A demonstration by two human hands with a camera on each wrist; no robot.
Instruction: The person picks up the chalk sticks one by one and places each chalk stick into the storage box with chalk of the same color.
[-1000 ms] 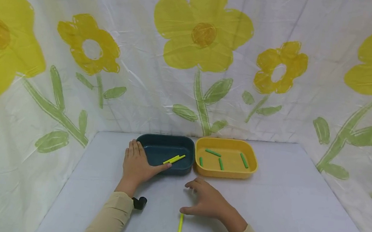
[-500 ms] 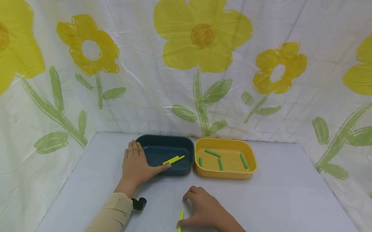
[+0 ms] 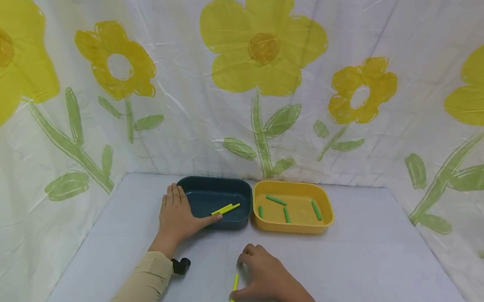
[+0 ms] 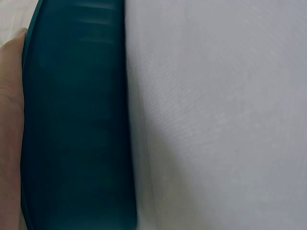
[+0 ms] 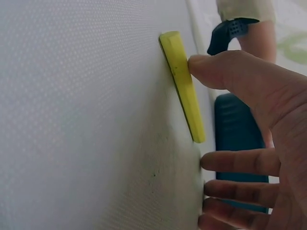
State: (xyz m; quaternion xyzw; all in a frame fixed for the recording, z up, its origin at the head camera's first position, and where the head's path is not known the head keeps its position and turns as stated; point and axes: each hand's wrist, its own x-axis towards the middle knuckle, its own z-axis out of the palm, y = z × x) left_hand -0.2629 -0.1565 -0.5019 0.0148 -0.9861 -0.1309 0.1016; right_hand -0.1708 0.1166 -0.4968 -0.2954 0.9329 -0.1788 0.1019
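Observation:
A short yellow stick [image 3: 234, 291] lies on the white cloth near the front, pointing away from me. My right hand [image 3: 265, 276] is over it. In the right wrist view the thumb tip is at the side of the yellow stick [image 5: 182, 86], while the fingers [image 5: 240, 162] rest on the cloth beyond its end, spaced off from the thumb. At the dark blue tray [image 3: 202, 185], my left hand [image 3: 178, 218] rests along the left end with straight fingers, its thumb stretched over the front rim. Yellow sticks [image 3: 225, 209] lie inside that tray, close to the thumb tip.
A yellow tray [image 3: 291, 228] stands directly right of the blue one and holds several green sticks [image 3: 286, 215]. A white curtain [image 3: 172, 133] printed with yellow flowers hangs behind the table [image 3: 372, 265]. Black wrist cameras [image 3: 181, 265] sit on both wrists.
My right hand has come down toward me, its thumb passing from the far end of the yellow stick to lower along it. The left hand and both trays stay as they were.

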